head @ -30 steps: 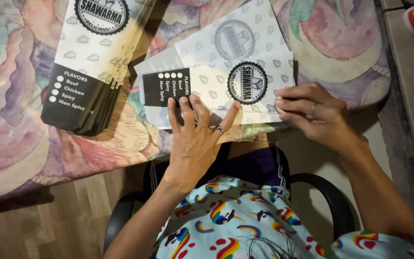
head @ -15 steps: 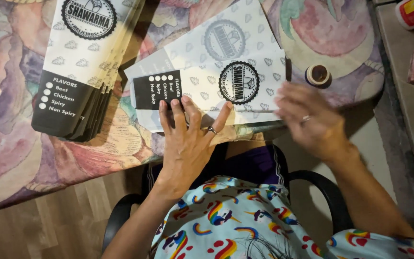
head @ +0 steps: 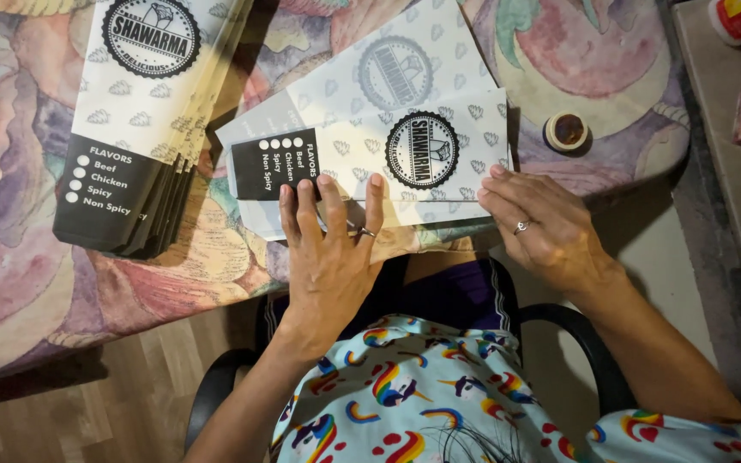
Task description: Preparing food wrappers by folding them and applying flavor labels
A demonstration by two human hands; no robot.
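Here, your table's floral cloth fills most of the view. At its left lies a fanned stack of paper sleeves — white with a black end panel and a round black seal. In front of you, one matching sleeve rests sideways on paler sheets. Your left hand lies flat, fingers spread, on its lower edge; your right hand presses its right end, grasping nothing. One small tape roll sits just beyond.

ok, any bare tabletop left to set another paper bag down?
Free: the cloth left of the bag stack, and the patch above the tape roll. Crowded: table edge, where left hand and right hand press the flat bag.
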